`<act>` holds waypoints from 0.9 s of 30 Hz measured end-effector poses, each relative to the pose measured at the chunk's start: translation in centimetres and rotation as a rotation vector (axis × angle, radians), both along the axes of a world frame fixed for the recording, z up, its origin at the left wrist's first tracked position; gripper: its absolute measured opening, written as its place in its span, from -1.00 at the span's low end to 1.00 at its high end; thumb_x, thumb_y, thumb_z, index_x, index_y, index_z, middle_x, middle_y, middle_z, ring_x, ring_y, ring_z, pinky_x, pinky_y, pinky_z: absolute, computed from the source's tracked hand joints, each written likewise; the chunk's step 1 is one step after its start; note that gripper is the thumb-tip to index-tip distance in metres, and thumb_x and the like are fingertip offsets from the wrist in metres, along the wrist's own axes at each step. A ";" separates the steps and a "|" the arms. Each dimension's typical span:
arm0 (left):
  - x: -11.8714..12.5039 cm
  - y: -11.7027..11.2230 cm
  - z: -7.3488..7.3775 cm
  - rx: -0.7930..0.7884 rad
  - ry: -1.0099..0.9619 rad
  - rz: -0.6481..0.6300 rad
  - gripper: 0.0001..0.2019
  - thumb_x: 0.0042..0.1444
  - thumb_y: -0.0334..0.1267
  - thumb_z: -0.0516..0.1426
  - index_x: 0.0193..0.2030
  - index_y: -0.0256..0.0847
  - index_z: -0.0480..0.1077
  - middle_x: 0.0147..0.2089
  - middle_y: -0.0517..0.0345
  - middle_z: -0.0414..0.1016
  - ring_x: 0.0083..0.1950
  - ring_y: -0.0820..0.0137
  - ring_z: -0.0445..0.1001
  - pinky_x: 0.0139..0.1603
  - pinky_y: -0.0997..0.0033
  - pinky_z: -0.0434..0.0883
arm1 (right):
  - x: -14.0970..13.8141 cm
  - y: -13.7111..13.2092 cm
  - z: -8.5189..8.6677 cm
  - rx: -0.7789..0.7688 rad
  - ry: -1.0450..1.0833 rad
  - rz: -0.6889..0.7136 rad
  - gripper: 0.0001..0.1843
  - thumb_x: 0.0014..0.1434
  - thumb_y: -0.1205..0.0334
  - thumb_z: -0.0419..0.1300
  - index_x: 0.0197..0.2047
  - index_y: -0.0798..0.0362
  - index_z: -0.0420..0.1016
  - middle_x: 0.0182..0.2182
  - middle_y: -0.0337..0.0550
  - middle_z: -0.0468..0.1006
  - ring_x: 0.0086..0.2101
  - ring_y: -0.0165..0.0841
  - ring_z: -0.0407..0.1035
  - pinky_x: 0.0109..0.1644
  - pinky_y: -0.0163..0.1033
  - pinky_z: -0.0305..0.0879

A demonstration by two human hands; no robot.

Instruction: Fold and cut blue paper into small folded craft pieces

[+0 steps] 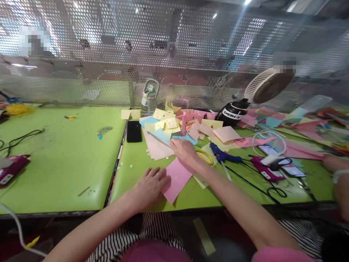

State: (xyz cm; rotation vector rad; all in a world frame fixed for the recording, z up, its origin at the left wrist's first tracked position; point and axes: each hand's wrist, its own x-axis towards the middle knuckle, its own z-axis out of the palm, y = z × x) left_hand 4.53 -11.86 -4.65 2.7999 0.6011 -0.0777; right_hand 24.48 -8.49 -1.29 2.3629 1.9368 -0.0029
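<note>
My left hand (150, 185) lies flat, fingers stretched out, on the green table (62, 163), pressing the near edge of a pink paper sheet (178, 179). My right hand (184, 149) reaches forward to the paper pile (169, 129), fingers curled on the edge of a blue sheet (182, 138). Beside that hand lie scissors with yellow handles (205, 155) and a blue glue gun (223, 156).
A black phone (133, 131) lies left of the pile, a pale bottle (149, 98) behind it. A black bottle (232, 112), a white fan (266, 86), phones and cables sit to the right. Another person's arm (336, 171) rests at the right edge. A perforated metal screen stands behind.
</note>
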 end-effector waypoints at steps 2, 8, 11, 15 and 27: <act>0.1 0.1 -0.1 -0.005 0.007 0.006 -0.57 0.28 -0.38 -0.05 0.28 -0.20 0.21 0.39 -0.10 0.16 0.40 0.00 0.12 0.34 -0.09 0.14 | 0.2 0.0 0.1 0.020 0.022 -0.005 -0.63 0.28 0.09 0.16 0.10 0.06 0.39 0.04 -0.04 0.45 -0.08 -0.26 0.42 -0.03 -0.01 0.42; -0.1 0.7 0.0 -0.053 -0.014 -0.030 -0.52 0.23 -0.26 0.06 0.29 -0.20 0.20 0.38 -0.13 0.16 0.39 -0.02 0.12 0.34 -0.07 0.14 | 1.2 0.0 0.7 0.077 0.084 -0.019 -0.64 0.28 0.08 0.16 0.09 0.06 0.40 0.03 -0.05 0.46 -0.08 -0.26 0.42 -0.03 -0.02 0.42; -0.3 0.9 0.3 -0.072 -0.034 -0.042 -0.44 0.16 -0.17 0.14 0.30 -0.19 0.19 0.37 -0.13 0.17 0.38 -0.01 0.14 0.33 -0.03 0.16 | 1.6 0.1 1.0 0.092 0.118 -0.023 -0.63 0.28 0.08 0.16 0.08 0.07 0.40 0.01 -0.06 0.47 -0.10 -0.26 0.43 -0.05 -0.03 0.43; -0.4 1.0 0.5 -0.078 -0.032 -0.051 -0.42 0.14 -0.14 0.15 0.30 -0.19 0.20 0.36 -0.14 0.19 0.37 0.01 0.15 0.33 0.00 0.16 | 1.8 0.3 0.9 0.118 0.145 -0.042 -0.64 0.28 0.07 0.16 0.07 0.08 0.40 -0.01 -0.06 0.48 -0.12 -0.27 0.44 -0.06 -0.04 0.43; -2.2 4.6 2.5 -0.597 -0.195 0.313 -0.06 -0.02 0.16 0.24 0.40 -0.30 0.05 0.44 -0.24 0.05 0.43 -0.05 0.03 0.39 -0.05 0.02 | 3.2 0.5 -0.1 0.310 0.131 -0.181 -0.66 0.29 0.04 0.14 0.00 0.10 0.43 -0.11 -0.10 0.52 -0.18 -0.31 0.45 -0.09 -0.07 0.43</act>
